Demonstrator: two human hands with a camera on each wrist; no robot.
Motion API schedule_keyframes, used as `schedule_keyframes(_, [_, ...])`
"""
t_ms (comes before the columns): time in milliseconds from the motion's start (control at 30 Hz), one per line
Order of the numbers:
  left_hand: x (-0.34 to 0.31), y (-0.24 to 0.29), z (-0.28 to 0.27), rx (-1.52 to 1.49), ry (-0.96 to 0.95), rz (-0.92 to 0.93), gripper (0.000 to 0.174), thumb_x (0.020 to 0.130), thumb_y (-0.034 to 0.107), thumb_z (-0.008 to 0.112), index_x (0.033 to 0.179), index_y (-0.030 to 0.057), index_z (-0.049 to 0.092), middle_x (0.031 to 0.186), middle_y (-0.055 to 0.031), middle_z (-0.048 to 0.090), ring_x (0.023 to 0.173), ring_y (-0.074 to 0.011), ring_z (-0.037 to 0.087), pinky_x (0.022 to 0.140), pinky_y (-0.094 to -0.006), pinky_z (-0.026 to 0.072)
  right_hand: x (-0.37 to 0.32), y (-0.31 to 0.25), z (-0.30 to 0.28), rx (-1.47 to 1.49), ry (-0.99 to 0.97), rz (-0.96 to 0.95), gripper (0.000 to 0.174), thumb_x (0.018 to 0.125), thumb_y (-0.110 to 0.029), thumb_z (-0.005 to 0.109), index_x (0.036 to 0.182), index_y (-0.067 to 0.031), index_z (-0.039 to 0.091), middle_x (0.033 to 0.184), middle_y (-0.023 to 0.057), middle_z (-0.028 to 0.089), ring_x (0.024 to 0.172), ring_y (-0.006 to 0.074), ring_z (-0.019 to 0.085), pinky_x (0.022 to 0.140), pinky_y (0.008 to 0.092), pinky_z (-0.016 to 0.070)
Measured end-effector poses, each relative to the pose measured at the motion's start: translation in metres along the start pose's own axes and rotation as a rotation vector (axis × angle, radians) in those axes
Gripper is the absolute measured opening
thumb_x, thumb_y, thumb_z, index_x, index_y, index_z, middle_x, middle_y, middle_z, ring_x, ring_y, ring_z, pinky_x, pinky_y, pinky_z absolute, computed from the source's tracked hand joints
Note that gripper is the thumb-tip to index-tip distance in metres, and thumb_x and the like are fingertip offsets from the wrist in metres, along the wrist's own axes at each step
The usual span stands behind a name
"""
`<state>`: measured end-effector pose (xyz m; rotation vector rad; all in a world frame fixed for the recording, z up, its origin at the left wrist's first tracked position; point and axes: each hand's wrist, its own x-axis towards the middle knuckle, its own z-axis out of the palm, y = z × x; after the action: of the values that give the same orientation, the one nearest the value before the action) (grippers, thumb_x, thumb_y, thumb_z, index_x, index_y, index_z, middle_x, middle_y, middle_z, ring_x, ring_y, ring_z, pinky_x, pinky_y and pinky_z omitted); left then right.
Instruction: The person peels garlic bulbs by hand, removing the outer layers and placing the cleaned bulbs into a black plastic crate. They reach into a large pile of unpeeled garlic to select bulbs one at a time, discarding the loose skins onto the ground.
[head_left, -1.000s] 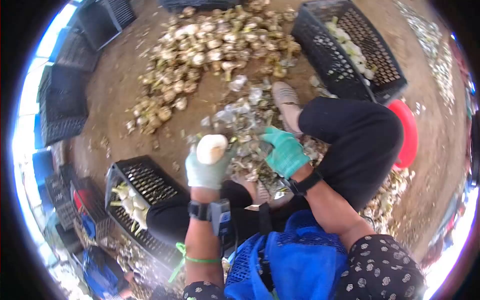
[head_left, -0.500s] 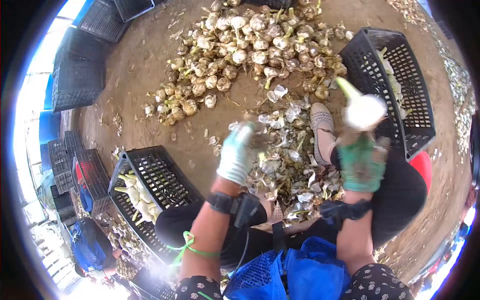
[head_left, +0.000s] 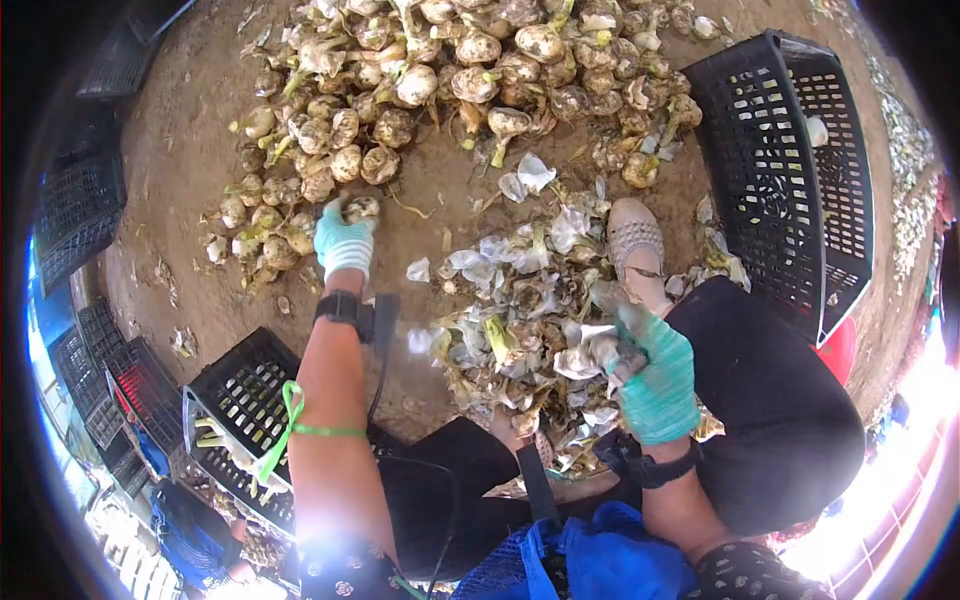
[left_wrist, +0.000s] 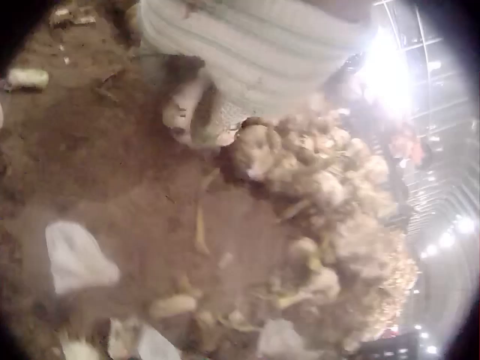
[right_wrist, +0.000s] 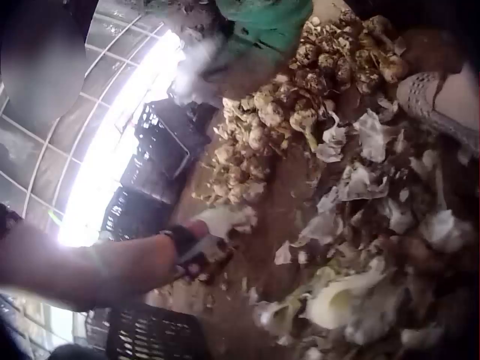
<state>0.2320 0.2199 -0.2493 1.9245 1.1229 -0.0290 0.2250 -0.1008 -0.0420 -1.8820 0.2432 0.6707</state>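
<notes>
In the head view my left hand, in a pale green glove, grips a garlic bulb at the near edge of a heap of garlic bulbs. The left wrist view shows the gloved fingers bent down beside the heap, partly hidden. My right hand, in a green glove with soiled fingertips, hangs loosely curled over a pile of garlic skins. Pale skins overlap its fingertips. A white garlic bulb shows inside the black crate on the right.
A second black crate with trimmed garlic stands by the left knee. More dark crates line the left side. My shoe is beside the skins, and a red tub shows behind the right knee. Another person sits at lower left.
The white bulb passed from the left hand to the right hand, then left it and shows at the right crate. The left hand moved out to the heap; the right came back over the skins.
</notes>
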Motion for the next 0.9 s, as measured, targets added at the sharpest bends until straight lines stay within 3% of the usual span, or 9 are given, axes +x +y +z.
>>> schedule_keyframes(33, [0.012, -0.025, 0.007, -0.573, -0.145, -0.03, 0.035, 0.064, 0.006, 0.062, 0.098, 0.0054, 0.053, 0.089, -0.0102, 0.055, 0.085, -0.0193, 0.052, 0.073, -0.0287, 0.0426, 0.003, 0.006, 0.007, 0.155, 0.005, 0.042, 0.032, 0.069, 0.001, 0.053, 0.101, -0.0011, 0.054, 0.08, 0.0071, 0.059, 0.064, 0.005, 0.051, 0.054, 0.0174, 0.0406])
schedule_keyframes(67, [-0.04, 0.036, -0.005, 0.025, -0.226, 0.203, 0.046, 0.065, -0.006, 0.06, 0.108, -0.003, 0.045, 0.095, -0.0075, 0.054, 0.086, -0.0113, 0.049, 0.076, -0.0228, 0.0423, 0.006, 0.013, 0.013, 0.309, 0.011, 0.083, 0.033, 0.069, 0.002, 0.053, 0.102, -0.0015, 0.053, 0.08, 0.006, 0.057, 0.061, 0.0031, 0.048, 0.053, 0.0168, 0.0389])
schedule_keyframes(167, [-0.114, 0.085, -0.02, -0.174, -0.569, 0.223, 0.05, 0.059, -0.012, 0.057, 0.107, -0.0004, 0.047, 0.098, -0.0049, 0.053, 0.088, -0.012, 0.049, 0.077, -0.0252, 0.0419, 0.009, 0.034, 0.02, -0.041, -0.039, -0.198, 0.028, 0.074, -0.005, 0.053, 0.101, -0.0004, 0.053, 0.085, 0.007, 0.057, 0.063, 0.0052, 0.049, 0.056, 0.0193, 0.0395])
schedule_keyframes(233, [-0.157, 0.109, -0.027, -0.352, -0.823, 0.081, 0.051, 0.057, -0.013, 0.057, 0.104, 0.001, 0.049, 0.098, -0.0035, 0.052, 0.089, -0.0112, 0.048, 0.08, -0.0251, 0.0397, -0.001, 0.032, 0.021, 0.239, -0.034, -0.106, 0.028, 0.077, -0.015, 0.053, 0.1, 0.0014, 0.052, 0.092, 0.0109, 0.058, 0.075, 0.0114, 0.055, 0.066, 0.0238, 0.042])
schedule_keyframes(333, [-0.206, 0.118, -0.026, -0.343, -1.013, 0.212, 0.049, 0.056, -0.009, 0.06, 0.103, 0.001, 0.05, 0.099, -0.0038, 0.052, 0.092, -0.0113, 0.046, 0.083, -0.0251, 0.0369, -0.006, 0.036, 0.02, 0.121, 0.063, -0.227, 0.022, 0.078, -0.019, 0.053, 0.086, 0.0014, 0.054, 0.065, 0.0045, 0.052, 0.058, 0.0058, 0.045, 0.053, 0.0208, 0.0385])
schedule_keyframes(500, [-0.265, 0.141, -0.035, 0.073, -0.735, 0.688, 0.062, 0.054, 0.012, 0.07, 0.109, -0.0004, 0.046, 0.101, -0.0116, 0.052, 0.097, -0.0196, 0.049, 0.083, -0.0271, 0.0373, -0.032, 0.018, 0.009, 0.124, 0.107, -0.145, 0.017, 0.075, -0.013, 0.056, 0.067, -0.0021, 0.046, 0.055, -0.0019, 0.039, 0.049, 0.0065, 0.036, 0.045, 0.0235, 0.0324])
schedule_keyframes(567, [-0.284, 0.146, -0.038, 0.169, -0.594, 0.657, 0.063, 0.054, 0.015, 0.071, 0.11, 0.0007, 0.045, 0.097, -0.0165, 0.053, 0.092, -0.0274, 0.051, 0.078, -0.0304, 0.0405, -0.034, 0.026, 0.004, 0.31, -0.001, -0.009, 0.017, 0.074, -0.013, 0.057, 0.069, 0.0008, 0.049, 0.056, 0.0026, 0.044, 0.051, 0.0081, 0.039, 0.046, 0.0246, 0.0337])
schedule_keyframes(733, [-0.31, 0.144, -0.049, -0.189, -0.729, 0.358, 0.06, 0.056, 0.0, 0.066, 0.112, -0.0042, 0.043, 0.1, -0.0068, 0.053, 0.09, -0.0107, 0.048, 0.078, -0.0239, 0.0394, -0.061, 0.031, -0.012, -0.103, 0.076, -0.371, 0.018, 0.069, -0.007, 0.057, 0.081, 0.0051, 0.055, 0.063, 0.0141, 0.055, 0.054, 0.0198, 0.051, 0.051, 0.0282, 0.0405])
schedule_keyframes(900, [-0.334, 0.142, -0.058, -0.367, -0.714, 0.308, 0.056, 0.057, -0.002, 0.062, 0.11, -0.0066, 0.043, 0.099, -0.0092, 0.052, 0.087, -0.0134, 0.05, 0.077, -0.0234, 0.0403, -0.074, 0.037, -0.019, -0.102, 0.011, -0.404, 0.027, 0.063, -0.001, 0.053, 0.089, 0.0063, 0.054, 0.072, 0.0176, 0.057, 0.065, 0.026, 0.056, 0.057, 0.0284, 0.0436])
